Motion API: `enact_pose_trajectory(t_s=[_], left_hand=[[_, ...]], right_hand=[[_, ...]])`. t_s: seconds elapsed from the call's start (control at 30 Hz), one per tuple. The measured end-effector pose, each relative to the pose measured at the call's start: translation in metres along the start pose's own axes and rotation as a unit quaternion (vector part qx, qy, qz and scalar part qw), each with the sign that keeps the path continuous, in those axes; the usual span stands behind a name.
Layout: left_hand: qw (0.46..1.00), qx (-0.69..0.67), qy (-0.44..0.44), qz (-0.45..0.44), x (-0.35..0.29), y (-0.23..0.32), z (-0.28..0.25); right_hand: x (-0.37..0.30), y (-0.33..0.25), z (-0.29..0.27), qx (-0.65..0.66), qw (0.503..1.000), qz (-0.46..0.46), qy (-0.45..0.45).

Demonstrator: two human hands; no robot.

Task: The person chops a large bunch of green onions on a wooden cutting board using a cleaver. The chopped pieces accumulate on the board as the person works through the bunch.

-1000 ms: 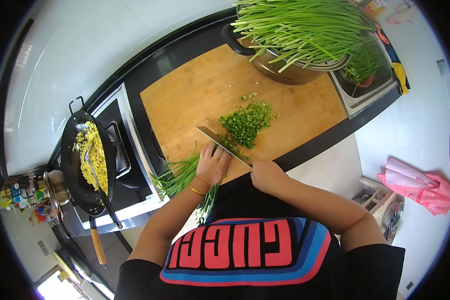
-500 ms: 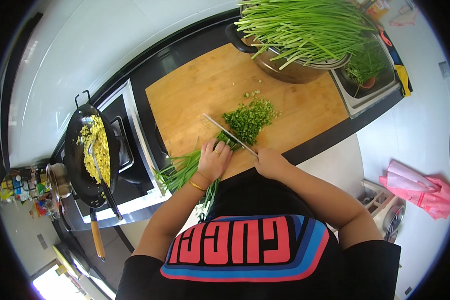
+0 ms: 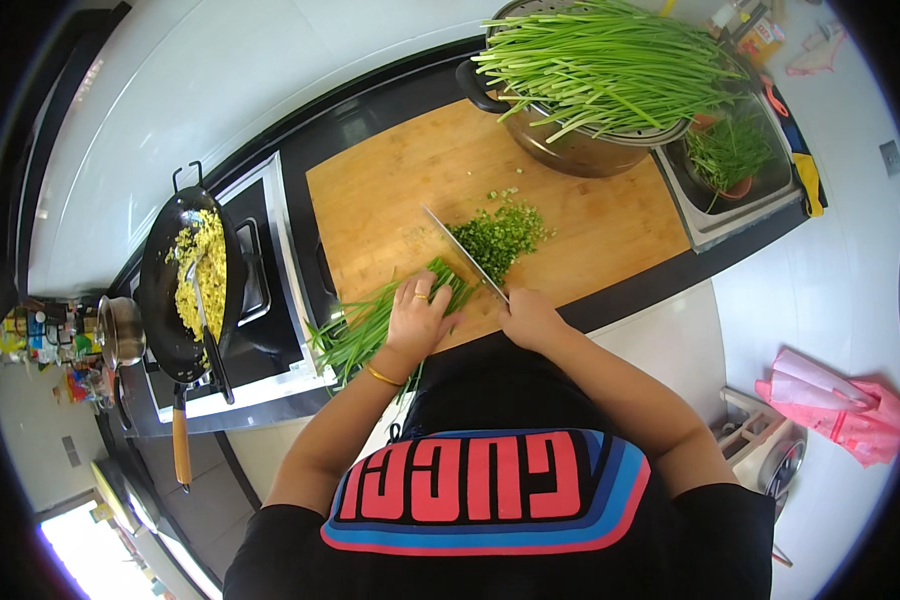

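My left hand [image 3: 417, 318] rests over a bundle of long green garlic chives [image 3: 355, 325], its fingers curled on the stalks and its thumb apart toward the knife. The handle of a kitchen knife is in my right hand [image 3: 532, 318]; most of the handle is hidden by my fingers. The knife's blade [image 3: 460, 246] stands on edge between the bundle's cut ends and a heap of finely chopped chives [image 3: 497, 238]. Under all of this lies a wooden cutting board [image 3: 390, 190], with a few chopped bits scattered beyond the heap.
Whole chives [image 3: 610, 70] fill a colander on a large metal pot [image 3: 570, 152] at the far right. Beside it, a sink [image 3: 703, 222] holds more greens. At left, a wok [image 3: 165, 320] with yellow scrambled egg [image 3: 200, 275] and a spatula sits on the stove.
My left hand has loosened and shifted slightly left along the bundle, away from the blade. The knife has moved a little up and left. The view has also shifted slightly.
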State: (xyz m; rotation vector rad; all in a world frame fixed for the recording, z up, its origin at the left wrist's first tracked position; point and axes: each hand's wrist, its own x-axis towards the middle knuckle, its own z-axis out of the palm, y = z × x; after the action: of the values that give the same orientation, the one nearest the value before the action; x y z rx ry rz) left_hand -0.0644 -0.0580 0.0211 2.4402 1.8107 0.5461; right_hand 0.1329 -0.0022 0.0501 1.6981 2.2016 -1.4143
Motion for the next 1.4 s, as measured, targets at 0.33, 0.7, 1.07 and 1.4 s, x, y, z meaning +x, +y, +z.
enact_pose_trajectory(t_s=[0.33, 0.7, 1.07, 1.4], left_hand=[[0.996, 0.055, -0.004, -0.069, -0.021, -0.001, 0.004], [0.987, 0.083, -0.032, -0.131, -0.002, -0.001, 0.035], [0.992, 0.027, 0.004, -0.121, -0.004, 0.004, 0.021], [0.987, 0.042, -0.060, -0.145, -0.009, 0.001, -0.003]], right_hand=[[-0.002, -0.002, 0.012, -0.028, 0.999, -0.015, 0.031], [-0.001, 0.001, 0.000, 0.021, 1.000, 0.002, 0.001], [-0.003, 0.009, 0.001, -0.005, 0.997, -0.058, 0.045], [-0.006, 0.012, 0.000, -0.010, 0.997, -0.058, 0.042]])
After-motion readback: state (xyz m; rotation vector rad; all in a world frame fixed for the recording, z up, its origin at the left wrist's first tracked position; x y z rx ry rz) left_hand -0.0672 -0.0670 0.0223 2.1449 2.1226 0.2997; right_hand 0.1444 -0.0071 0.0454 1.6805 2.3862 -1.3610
